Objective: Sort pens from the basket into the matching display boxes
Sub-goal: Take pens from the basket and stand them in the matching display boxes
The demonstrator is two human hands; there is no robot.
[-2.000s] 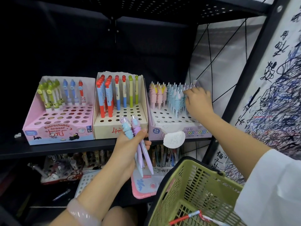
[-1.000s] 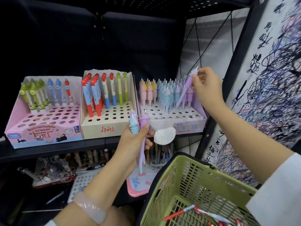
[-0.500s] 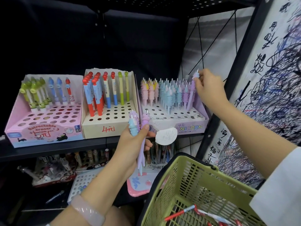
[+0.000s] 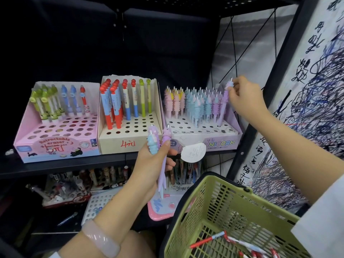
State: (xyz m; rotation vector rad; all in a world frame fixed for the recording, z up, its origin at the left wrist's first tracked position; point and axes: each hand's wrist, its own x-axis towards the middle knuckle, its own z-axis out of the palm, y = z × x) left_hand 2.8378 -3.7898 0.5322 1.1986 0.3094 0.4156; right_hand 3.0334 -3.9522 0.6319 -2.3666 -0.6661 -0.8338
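— What's nearest us?
— The green plastic mesh basket (image 4: 232, 211), red-and-white pens (image 4: 232, 241) left inside. Our left hand (image 4: 154, 164) grips spare pastel unicorn pens (image 4: 158, 144).
— And beyond?
— Our right hand (image 4: 245, 97) pinches a lilac unicorn pen (image 4: 223, 107), tip at a hole in the lilac unicorn display box (image 4: 219, 143). Next, we judge, press it home.

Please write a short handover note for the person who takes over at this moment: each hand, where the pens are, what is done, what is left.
Right hand: pinches the top of a purple pen, its tip at a hole on the right side of the unicorn box; whether it is fully seated cannot be told.
Left hand: grips a small bunch of unicorn pens, blue and purple.
Green basket: red and blue pens lie at the bottom.
Done: the unicorn box is partly filled.
Left: seat this pen, place the bunch, then sort the basket pens, probably into the cream box.
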